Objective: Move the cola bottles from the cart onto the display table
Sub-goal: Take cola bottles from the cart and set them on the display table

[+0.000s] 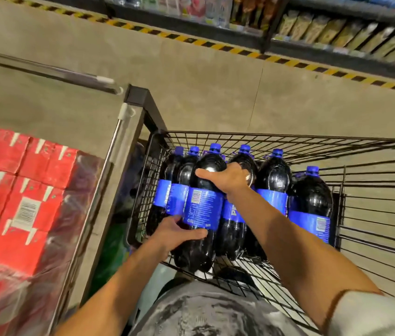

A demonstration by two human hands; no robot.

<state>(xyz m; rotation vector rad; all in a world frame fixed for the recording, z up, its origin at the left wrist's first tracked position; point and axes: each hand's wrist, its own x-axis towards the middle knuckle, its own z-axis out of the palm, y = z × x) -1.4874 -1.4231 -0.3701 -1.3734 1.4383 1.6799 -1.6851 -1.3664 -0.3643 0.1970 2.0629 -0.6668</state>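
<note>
Black wire makes up the cart (373, 214), and it holds the whole cola load: six blue caps show, so at least six bottles (274, 180) stand upright in a row along its far-left end. The right part of the basket shows only bare mesh.

One bottle (203, 207), nearest in the row, is in both hands. The right grip (228, 178) is wrapped over its dark shoulder above the blue label. The left grip (177, 232) curls round its lower body, thumb across the front just below the label. Whether its base has left the cart floor I cannot tell.

The surface (109, 170) lies just left of the cart, its metal rail close to the basket's corner. On it sit red cartons (22, 190) under clear film. No cola is visible there.

So, as I judge it, nothing has been delivered in view. This bottle is only being picked up, and every other one is left to carry across.
</note>
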